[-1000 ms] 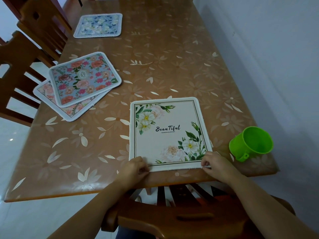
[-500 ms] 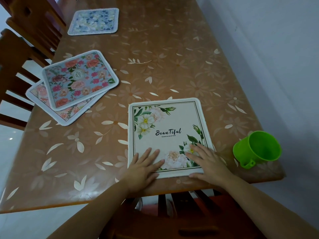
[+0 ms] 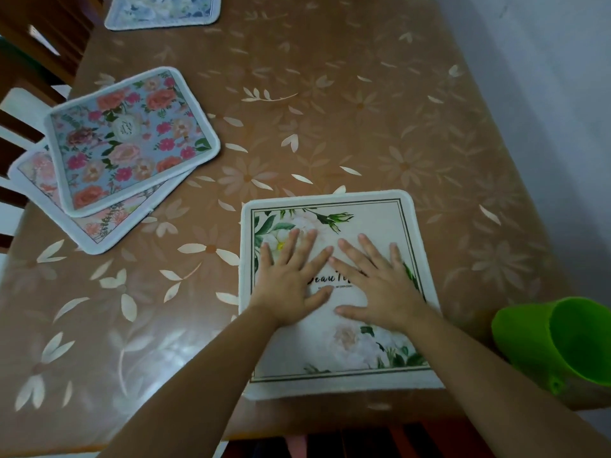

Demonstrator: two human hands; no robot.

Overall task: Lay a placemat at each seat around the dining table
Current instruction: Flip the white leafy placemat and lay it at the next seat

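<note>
A white placemat [image 3: 370, 219] with green leaves and the word "Beautiful" lies flat at the table's near edge. My left hand [image 3: 291, 279] and my right hand [image 3: 380, 282] both rest palm-down on its middle, fingers spread, side by side. To the left, a blue placemat with pink flowers [image 3: 129, 140] lies askew on top of a pale pink floral placemat [image 3: 99, 226]. A blue-and-white placemat [image 3: 162, 11] lies at the far left edge, partly cut off by the frame.
The table [image 3: 363, 110] has a brown cover with a pale flower print. A green plastic cup [image 3: 562, 342] stands at the near right corner, close to my right forearm. Wooden chairs [image 3: 29, 61] line the left side. A grey wall runs along the right.
My hands let go of the white placemat's near edge and slid forward across it to its middle, flat with fingers spread. The camera moved closer over the table.
</note>
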